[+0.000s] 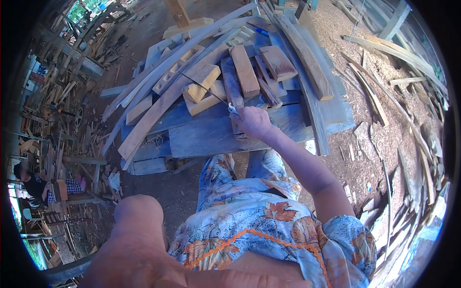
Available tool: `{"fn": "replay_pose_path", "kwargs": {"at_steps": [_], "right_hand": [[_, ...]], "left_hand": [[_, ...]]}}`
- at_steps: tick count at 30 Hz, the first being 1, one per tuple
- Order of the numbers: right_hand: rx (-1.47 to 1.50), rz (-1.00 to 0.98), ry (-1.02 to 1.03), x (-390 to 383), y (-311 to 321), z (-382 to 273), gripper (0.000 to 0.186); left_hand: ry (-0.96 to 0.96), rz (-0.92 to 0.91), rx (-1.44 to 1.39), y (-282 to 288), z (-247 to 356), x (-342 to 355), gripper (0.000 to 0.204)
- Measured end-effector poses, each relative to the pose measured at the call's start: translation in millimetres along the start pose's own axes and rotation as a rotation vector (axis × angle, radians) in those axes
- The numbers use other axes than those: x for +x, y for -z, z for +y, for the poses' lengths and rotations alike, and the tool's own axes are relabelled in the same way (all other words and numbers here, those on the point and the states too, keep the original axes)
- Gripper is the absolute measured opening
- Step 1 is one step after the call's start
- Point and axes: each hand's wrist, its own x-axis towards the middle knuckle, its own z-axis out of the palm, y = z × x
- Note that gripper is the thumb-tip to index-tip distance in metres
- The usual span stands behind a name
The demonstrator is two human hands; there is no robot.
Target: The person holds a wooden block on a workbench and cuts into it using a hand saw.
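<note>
My right hand (254, 121) is closed around the whitish handle end of a thin dark rod (204, 88), at the near side of a low wooden bench (206, 137). The rod slants away to the far left. It passes over a yellowish wood block (201, 82), and I cannot tell whether it touches it. A reddish-brown block (245, 71) and a wider brown block (278, 62) lie just beyond the hand. My left hand (139, 245) looms large and close at the lower left, away from the bench. Its fingers are mostly cut off by the lower edge.
Long curved boards (173, 103) lie across the bench's left side, and another board (307, 57) runs along its right. A blue marker (261, 31) lies at the far end. Wood scraps (372, 93) litter the ground on the right. Another person (36, 187) sits far left among wood piles.
</note>
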Motion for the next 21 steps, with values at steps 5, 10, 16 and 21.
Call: {"fn": "replay_pose_path", "kwargs": {"at_steps": [5,10,16,21], "right_hand": [[-0.008,0.006,0.0,1.5,-3.0,0.5,0.033],[-0.025,0.009,-0.023,-0.1,-0.5,1.6,0.034],[-0.068,0.0,-0.002,1.1,-2.4,-1.3,0.034],[-0.056,-0.027,-0.004,3.9,-4.6,-2.6,0.033]], "left_hand": [[-0.04,-0.002,-0.031,1.3,2.4,-0.9,0.057],[-0.079,-0.012,-0.054,3.9,3.1,-2.6,0.056],[-0.133,-0.025,-0.051,6.4,8.3,-3.5,0.055],[-0.167,-0.016,0.004,10.7,16.4,-2.2,0.055]]}}
